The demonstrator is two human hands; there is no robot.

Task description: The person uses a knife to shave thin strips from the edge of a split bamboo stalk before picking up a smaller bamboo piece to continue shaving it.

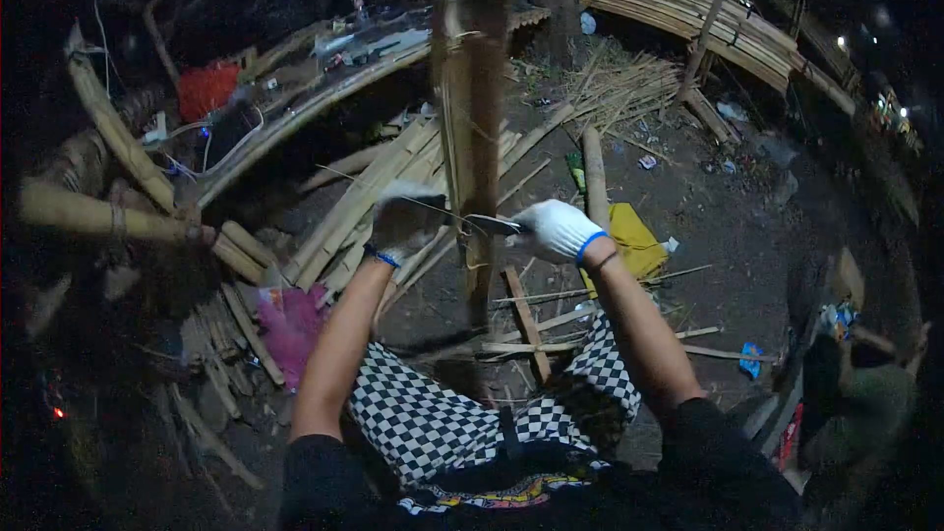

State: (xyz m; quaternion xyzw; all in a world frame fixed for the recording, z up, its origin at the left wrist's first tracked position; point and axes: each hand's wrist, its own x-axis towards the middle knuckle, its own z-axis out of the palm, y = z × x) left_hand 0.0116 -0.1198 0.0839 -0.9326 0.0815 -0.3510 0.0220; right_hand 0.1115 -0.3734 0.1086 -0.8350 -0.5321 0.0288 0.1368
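An upright wooden post (477, 108) stands directly in front of me, with loose thin shavings on its face. My left hand (405, 223), in a white and dark glove, is closed at the post's left side around something dark, perhaps a handle. On the right side, my right hand (560, 230) in a white glove is closed on a dark handle. A narrow blade (492, 224) runs from that hand across the post. Motion blur hides the fine detail at the fingers.
Split bamboo strips (369, 199) lie behind the post to the left. A yellow cloth (634, 241) and crossed sticks (531, 334) lie on the ground. A pink bag (288, 329) is at left. Another person (865, 403) is at the lower right.
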